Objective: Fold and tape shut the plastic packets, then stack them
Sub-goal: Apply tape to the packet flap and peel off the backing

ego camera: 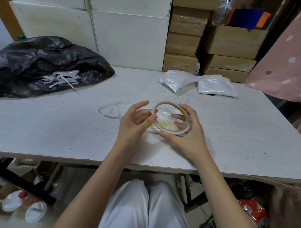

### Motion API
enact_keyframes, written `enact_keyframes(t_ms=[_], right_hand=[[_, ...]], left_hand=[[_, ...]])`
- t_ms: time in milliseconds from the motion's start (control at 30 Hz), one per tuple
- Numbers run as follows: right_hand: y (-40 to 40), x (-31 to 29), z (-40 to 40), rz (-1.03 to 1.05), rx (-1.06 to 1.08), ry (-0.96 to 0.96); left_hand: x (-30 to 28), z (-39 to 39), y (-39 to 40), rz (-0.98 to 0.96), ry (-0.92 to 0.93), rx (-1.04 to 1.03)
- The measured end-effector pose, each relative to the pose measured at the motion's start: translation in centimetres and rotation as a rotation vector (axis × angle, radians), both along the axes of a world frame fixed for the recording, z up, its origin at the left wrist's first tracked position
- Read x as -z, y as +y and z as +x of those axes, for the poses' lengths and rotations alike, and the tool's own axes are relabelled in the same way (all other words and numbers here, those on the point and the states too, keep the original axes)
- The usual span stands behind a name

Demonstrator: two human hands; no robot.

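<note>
My right hand (189, 133) grips a thin white ring of tape (164, 130), thumb under it and fingers through its hole. My left hand (137, 119) is at the ring's left rim, thumb and forefinger pinching at the tape's edge. Under the ring lies a clear plastic packet (165, 118) with pale yellowish contents, flat on the white table (57, 122). Two white sealed packets (179, 80) (216, 87) lie side by side at the far right of the table.
A black plastic bag (43, 61) with several white paper strips (63, 79) on it fills the table's far left. A loose strip loop (109, 110) lies left of my hands. Cardboard boxes (184, 43) and white boxes stand behind. Pink cloth (287, 60) hangs at right.
</note>
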State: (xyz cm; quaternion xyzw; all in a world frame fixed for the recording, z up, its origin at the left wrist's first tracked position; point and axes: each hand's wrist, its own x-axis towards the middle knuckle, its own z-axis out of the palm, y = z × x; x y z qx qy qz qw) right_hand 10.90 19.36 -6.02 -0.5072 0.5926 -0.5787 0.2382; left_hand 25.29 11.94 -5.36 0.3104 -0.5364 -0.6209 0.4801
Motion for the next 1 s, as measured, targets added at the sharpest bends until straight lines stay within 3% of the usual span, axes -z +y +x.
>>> enact_keyframes(t_ms=[433, 700, 867, 1000], right_hand=[[-0.1, -0.2, 0.1, -0.014, 0.074, -0.070], [-0.5, -0.5, 0.3, -0.077, 0.166, -0.287], [-1.0, 0.1, 0.5, -0.102, 0.222, -0.428], [-1.8, 0.3, 1.0, -0.103, 0.273, -0.392]], left_hand=[[0.4, -0.2, 0.1, -0.048, -0.065, -0.117], [0.5, -0.2, 0.1, -0.037, -0.082, -0.162], [0.6, 0.4, -0.2, 0.060, -0.101, -0.144], [0.1, 1.0, -1.0, 0.179, -0.114, -0.017]])
